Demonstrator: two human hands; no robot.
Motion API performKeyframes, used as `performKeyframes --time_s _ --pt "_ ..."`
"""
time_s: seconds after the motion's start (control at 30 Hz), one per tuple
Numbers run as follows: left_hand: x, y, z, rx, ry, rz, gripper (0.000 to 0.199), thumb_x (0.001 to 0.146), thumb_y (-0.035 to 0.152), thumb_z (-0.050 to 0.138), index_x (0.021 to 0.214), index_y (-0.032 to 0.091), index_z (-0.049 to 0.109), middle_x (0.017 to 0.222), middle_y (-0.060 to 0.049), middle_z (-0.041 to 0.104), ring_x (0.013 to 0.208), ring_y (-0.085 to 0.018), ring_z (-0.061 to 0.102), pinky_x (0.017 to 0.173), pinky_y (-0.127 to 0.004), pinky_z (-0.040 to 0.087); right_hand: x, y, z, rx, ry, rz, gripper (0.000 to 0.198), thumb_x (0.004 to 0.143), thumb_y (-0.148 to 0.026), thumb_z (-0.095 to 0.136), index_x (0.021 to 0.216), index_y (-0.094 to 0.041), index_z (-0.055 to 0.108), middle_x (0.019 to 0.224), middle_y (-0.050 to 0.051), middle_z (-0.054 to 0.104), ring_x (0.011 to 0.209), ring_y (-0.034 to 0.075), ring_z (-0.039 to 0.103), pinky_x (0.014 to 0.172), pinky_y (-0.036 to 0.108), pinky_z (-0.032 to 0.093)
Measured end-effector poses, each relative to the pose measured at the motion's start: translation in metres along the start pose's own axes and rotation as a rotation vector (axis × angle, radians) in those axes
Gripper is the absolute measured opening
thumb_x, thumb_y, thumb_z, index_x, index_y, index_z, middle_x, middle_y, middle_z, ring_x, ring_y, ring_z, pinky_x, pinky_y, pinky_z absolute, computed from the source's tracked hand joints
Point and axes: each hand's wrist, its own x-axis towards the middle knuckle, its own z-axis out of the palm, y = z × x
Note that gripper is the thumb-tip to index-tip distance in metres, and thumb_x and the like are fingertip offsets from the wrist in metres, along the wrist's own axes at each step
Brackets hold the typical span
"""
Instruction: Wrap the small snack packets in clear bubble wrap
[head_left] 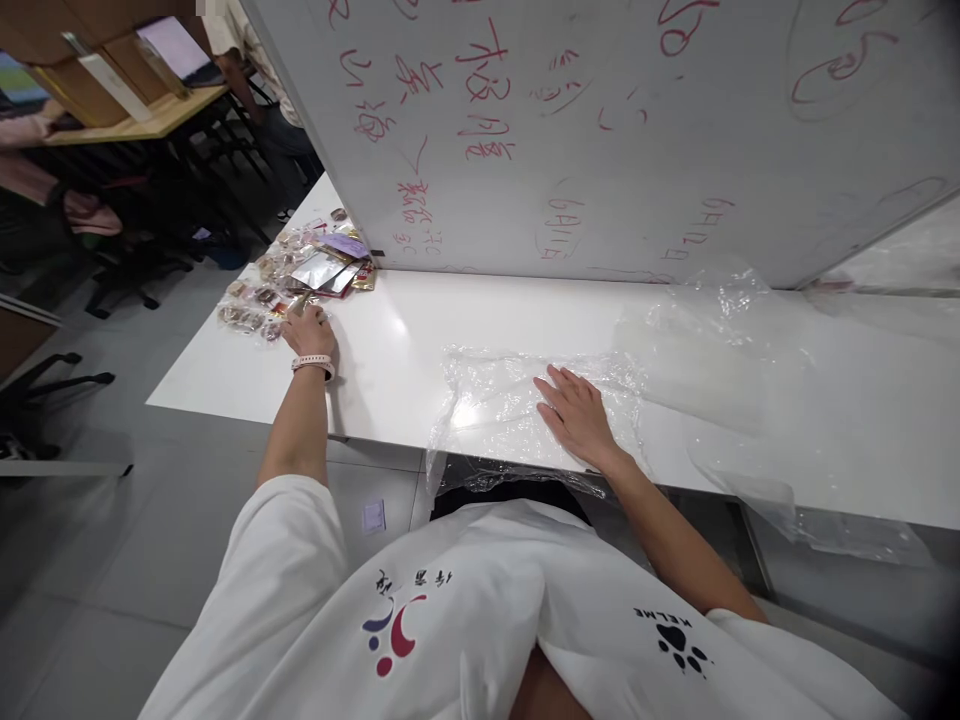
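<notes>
My left hand [306, 332], with a pale band on its wrist, reaches to the near edge of a pile of small clear-wrapped packets [259, 297]. Its fingers curl down at the packets, and whatever lies between them is hidden. Just beyond it are silver foil sachets [316, 269] and a purple packet [345, 245]. My right hand [576, 415] lies open, fingers spread, on a clear plastic bag [495, 400]. This bag is crinkled and hangs partly over the table's front edge.
More clear plastic sheeting [705, 350] covers the white table [862, 420] to the right, some drooping over the front edge. A whiteboard [600, 200] with red writing stands along the back. A purple packet [373, 516] lies on the floor. People and a desk [161, 115] are at far left.
</notes>
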Motion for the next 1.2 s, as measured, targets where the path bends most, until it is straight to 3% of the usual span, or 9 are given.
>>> performKeyframes --time_s 0.23,0.33,0.43,0.6,0.7,0.83,1.0,1.1,1.2 --pt "-0.049 0.040 -0.022 -0.272 -0.099 0.177 0.026 0.078 0.010 0.066 0.102 0.019 0.070 0.094 -0.007 0.056 0.093 -0.022 0.057 0.094 -0.041 0.045 0.018 0.014 -0.002 0.031 -0.074 -0.036 0.055 0.104 -0.051 0.022 0.152 -0.032 0.040 0.163 0.001 0.031 0.151 0.023 0.026 0.118 0.049 0.030" --pt "-0.117 0.086 -0.038 -0.651 -0.035 0.446 0.024 0.085 0.010 0.063 0.107 0.019 0.067 0.102 -0.007 0.058 0.087 -0.015 0.056 0.083 -0.034 0.051 0.024 0.019 -0.002 0.102 -0.076 -0.040 0.056 0.104 -0.049 0.020 0.155 -0.030 0.034 0.163 0.001 0.031 0.151 0.023 0.025 0.120 0.049 0.028" --pt "-0.210 0.136 -0.036 -0.798 -0.180 0.762 0.027 0.091 0.015 0.059 0.116 0.027 0.063 0.117 -0.006 0.058 0.086 -0.012 0.058 0.074 -0.029 0.054 0.026 0.024 -0.003 0.288 -0.034 0.020 0.058 0.105 -0.046 0.016 0.158 -0.028 0.029 0.160 0.003 0.037 0.148 0.023 0.033 0.120 0.050 0.030" --pt "-0.318 0.177 0.004 -0.545 -0.390 1.144 0.031 0.097 0.018 0.050 0.125 0.025 0.060 0.130 -0.013 0.056 0.116 -0.026 0.056 0.092 -0.045 0.052 0.027 0.032 -0.008 0.671 0.066 0.121 0.059 0.103 -0.052 0.025 0.154 -0.025 0.040 0.151 0.008 0.049 0.138 0.024 0.047 0.115 0.048 0.038" --pt "-0.330 0.172 0.008 -0.363 -0.421 1.207 0.049 0.098 0.034 0.051 0.146 0.028 0.044 0.150 -0.017 0.043 0.137 -0.036 0.042 0.104 -0.056 0.042 0.027 0.031 -0.021 0.833 0.073 0.159 0.057 0.102 -0.055 0.033 0.150 -0.026 0.044 0.150 0.008 0.051 0.138 0.022 0.048 0.113 0.044 0.041" --pt "-0.331 0.137 -0.020 -0.277 -0.310 1.207 0.085 0.090 0.055 0.060 0.159 0.025 0.020 0.165 -0.019 0.016 0.153 -0.039 0.014 0.119 -0.064 0.020 -0.002 0.017 -0.049 0.751 0.169 0.164 0.054 0.101 -0.055 0.039 0.145 -0.027 0.050 0.146 0.008 0.055 0.134 0.024 0.052 0.109 0.044 0.045" --pt "-0.350 0.055 -0.022 -0.072 -0.253 1.183 0.082 0.086 0.021 0.067 0.157 0.034 0.027 0.161 -0.014 0.033 0.152 -0.037 0.022 0.120 -0.067 0.014 -0.094 0.003 -0.042 0.263 0.179 -0.101 0.046 0.095 -0.045 0.058 0.139 -0.030 0.056 0.147 0.007 0.055 0.138 0.029 0.046 0.115 0.050 0.035" --pt "-0.355 0.022 -0.002 -0.098 -0.127 1.001 0.060 0.088 0.012 0.060 0.142 0.038 0.051 0.151 -0.012 0.049 0.146 -0.037 0.037 0.115 -0.069 0.022 -0.135 0.007 -0.018 0.052 0.158 -0.057 0.040 0.099 -0.025 0.049 0.138 -0.034 0.057 0.150 0.004 0.051 0.139 0.026 0.046 0.117 0.050 0.030" --pt "-0.346 0.023 0.004 -0.244 -0.093 0.933 0.029 0.091 0.018 0.058 0.110 0.037 0.069 0.128 -0.006 0.069 0.130 -0.032 0.057 0.114 -0.067 0.024 -0.141 0.011 -0.010 0.008 0.191 0.037 0.033 0.100 -0.022 0.046 0.123 -0.033 0.067 0.139 0.002 0.062 0.130 0.024 0.055 0.114 0.049 0.033"
